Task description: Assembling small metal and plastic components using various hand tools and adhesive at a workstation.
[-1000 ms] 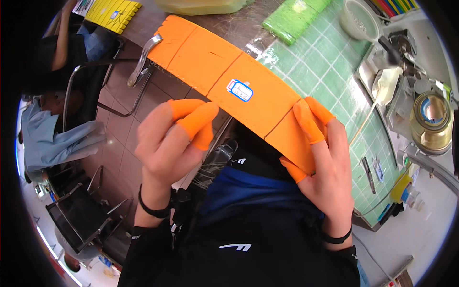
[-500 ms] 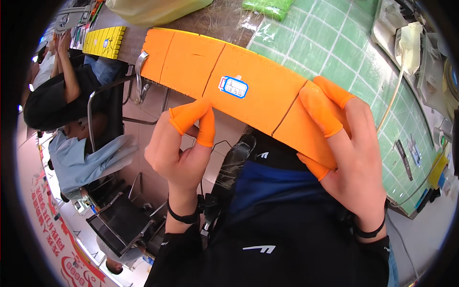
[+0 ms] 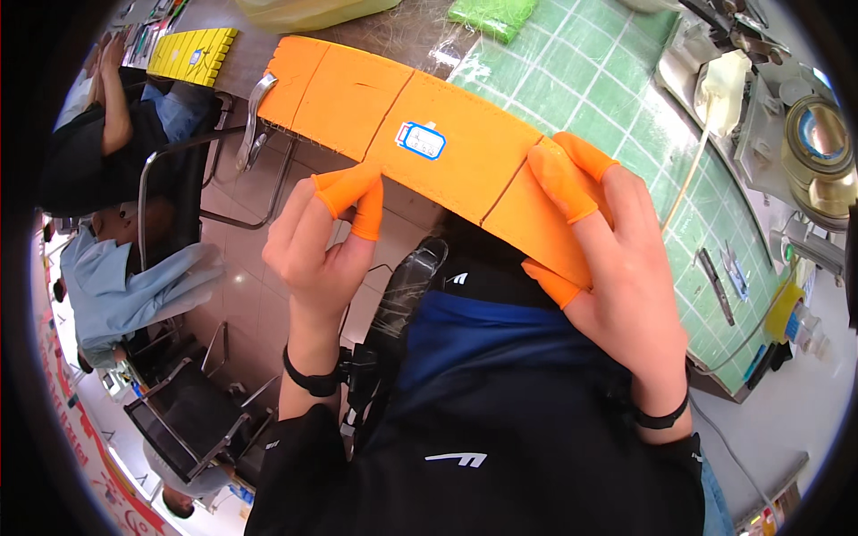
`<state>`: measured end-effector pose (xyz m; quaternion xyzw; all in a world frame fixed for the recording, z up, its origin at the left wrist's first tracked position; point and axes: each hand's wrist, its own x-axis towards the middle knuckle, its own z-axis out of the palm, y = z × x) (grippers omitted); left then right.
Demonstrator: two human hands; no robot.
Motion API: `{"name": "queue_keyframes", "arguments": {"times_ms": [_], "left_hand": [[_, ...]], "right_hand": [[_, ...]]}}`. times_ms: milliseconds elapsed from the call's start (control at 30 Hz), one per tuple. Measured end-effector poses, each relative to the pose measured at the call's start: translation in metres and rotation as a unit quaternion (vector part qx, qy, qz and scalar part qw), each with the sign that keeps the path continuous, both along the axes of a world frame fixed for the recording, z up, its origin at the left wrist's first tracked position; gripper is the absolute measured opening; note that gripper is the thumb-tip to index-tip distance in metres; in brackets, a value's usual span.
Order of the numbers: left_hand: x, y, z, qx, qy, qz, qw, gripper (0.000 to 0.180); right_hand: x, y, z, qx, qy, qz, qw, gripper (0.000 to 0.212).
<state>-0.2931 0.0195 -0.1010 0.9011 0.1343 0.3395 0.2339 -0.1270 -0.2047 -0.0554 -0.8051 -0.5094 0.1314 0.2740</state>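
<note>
A long, slightly curved orange board (image 3: pixel 465 156) lies along the table's near edge, marked by dark cross grooves and a blue-rimmed white label (image 3: pixel 421 141). A metal clamp (image 3: pixel 254 125) sits at its left end. Orange finger cots cover several fingertips on both hands. At the board's near edge, my left hand (image 3: pixel 308 246) has thumb and forefinger pinched together; whatever they hold is too fine to make out. My right hand (image 3: pixel 617 259) grips the board's right end, fingers on top and thumb at the near edge. Fine strands show along the near edge.
A green mat with a white grid (image 3: pixel 581 67) covers the table's right side; tweezers (image 3: pixel 716 286) lie there. Far left are a yellow grooved board (image 3: pixel 179 58) and a seated person (image 3: pixel 98 170). A green packet (image 3: pixel 500 16) lies at the back, tape rolls (image 3: pixel 818 138) at right.
The whole view has shifted, so the board and both hands appear a little further left and up. Both hands keep nearly the same hold and place at the board.
</note>
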Motion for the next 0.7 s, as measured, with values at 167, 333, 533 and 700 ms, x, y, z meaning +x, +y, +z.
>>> {"name": "queue_keyframes", "arguments": {"times_ms": [167, 333, 533, 700], "left_hand": [[-0.007, 0.004, 0.005, 0.038, 0.007, 0.025, 0.999, 0.026], [-0.001, -0.003, 0.011, 0.017, 0.004, 0.002, 1.000, 0.028], [0.006, 0.000, 0.007, 0.029, 0.002, -0.006, 1.000, 0.031], [0.003, -0.003, 0.004, 0.013, 0.020, 0.016, 1.000, 0.034]], "right_hand": [[-0.001, -0.003, 0.000, 0.000, -0.016, 0.006, 1.000, 0.083], [0.000, -0.002, 0.001, -0.008, -0.015, 0.001, 1.000, 0.083], [0.003, -0.002, -0.001, -0.005, -0.008, 0.004, 1.000, 0.083], [0.002, -0.001, 0.001, -0.010, 0.002, 0.003, 1.000, 0.084]]}}
